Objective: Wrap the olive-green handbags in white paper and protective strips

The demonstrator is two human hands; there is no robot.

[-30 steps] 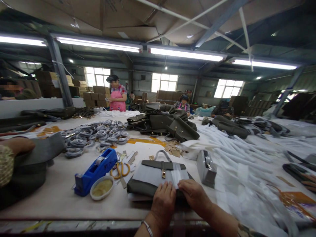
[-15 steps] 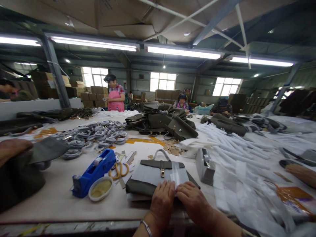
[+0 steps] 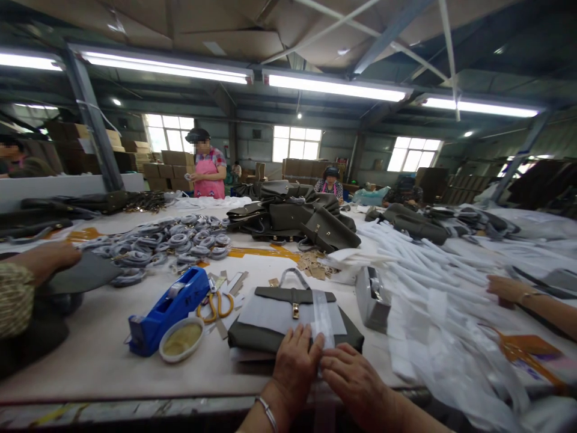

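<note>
A dark olive handbag (image 3: 256,334) lies in front of me, its flap closed with a gold clasp (image 3: 296,311) and a white sheet (image 3: 261,314) tucked under the flap. A translucent white plastic strip (image 3: 321,310) runs down over the bag's right half to its near edge. My left hand (image 3: 295,364) rests on the bag's near side, fingers stretched out flat beside and partly on the strip. Close against it, my right hand (image 3: 356,379) has its fingers bent over the strip at the bag's near edge; the fingertips are partly hidden.
Left of the bag are a blue tape dispenser (image 3: 169,313), a shallow dish (image 3: 181,340) and yellow-handled scissors (image 3: 215,305). A grey dispenser (image 3: 373,297) and piled white strips (image 3: 433,270) lie right. Co-workers' hands (image 3: 54,257) reach in from both sides. Handbags (image 3: 293,216) are heaped behind.
My hands have slid slightly toward me along the strip, and my right fingers are more bent. At the right, a co-worker's hand has moved left toward the white strips.
</note>
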